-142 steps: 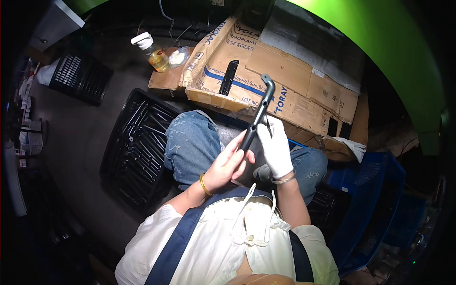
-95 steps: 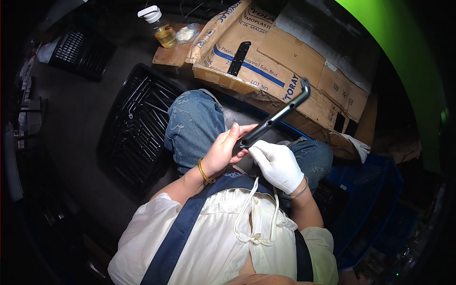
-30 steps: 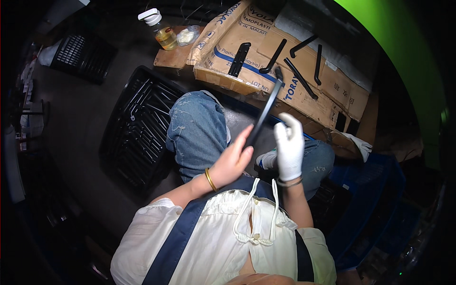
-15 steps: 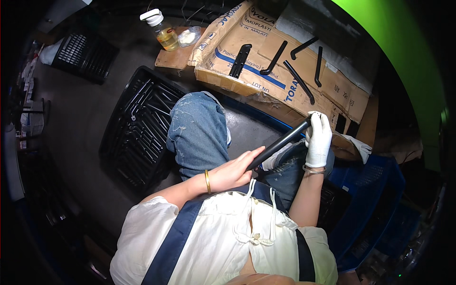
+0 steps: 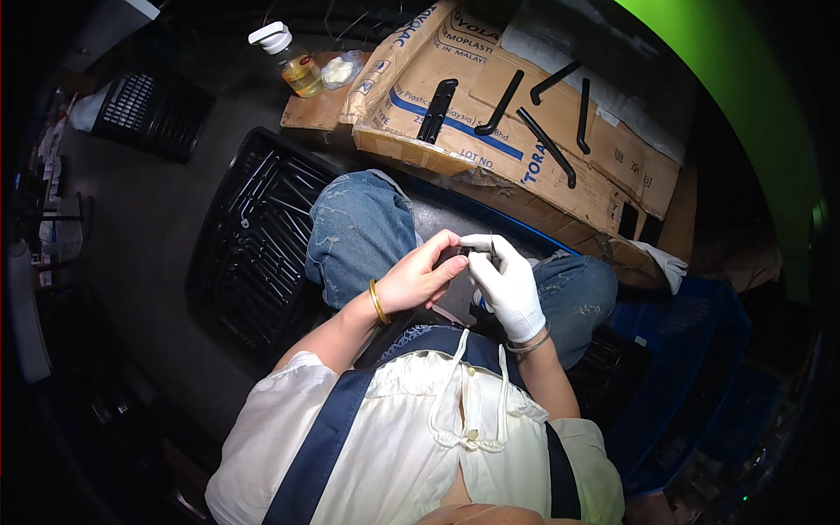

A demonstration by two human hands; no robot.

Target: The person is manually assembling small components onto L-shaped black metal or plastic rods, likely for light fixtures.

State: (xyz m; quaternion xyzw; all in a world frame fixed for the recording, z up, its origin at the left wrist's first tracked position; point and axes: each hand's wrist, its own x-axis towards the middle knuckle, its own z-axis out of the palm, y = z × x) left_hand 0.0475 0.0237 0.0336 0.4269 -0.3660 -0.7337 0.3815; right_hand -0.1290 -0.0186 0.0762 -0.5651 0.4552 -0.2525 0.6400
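Observation:
My left hand [image 5: 418,280], bare with a gold bangle on the wrist, and my right hand [image 5: 506,282], in a white glove, meet over my lap. Both pinch a small dark part [image 5: 458,254] between their fingertips. A thin sliver stands up from the gloved fingers; I cannot tell what it is. My knees in blue jeans [image 5: 359,232] are under the hands.
Several long black angled bars [image 5: 500,101] lie on flattened cardboard boxes [image 5: 472,144] ahead. A black crate [image 5: 258,241] with several dark bars sits at my left. A bottle of yellow liquid [image 5: 293,66] stands far left. A blue crate [image 5: 700,350] is on my right.
The long black bar held between both hands half a second ago is out of my hands. My right hand has come back in from the right to meet the left over my lap.

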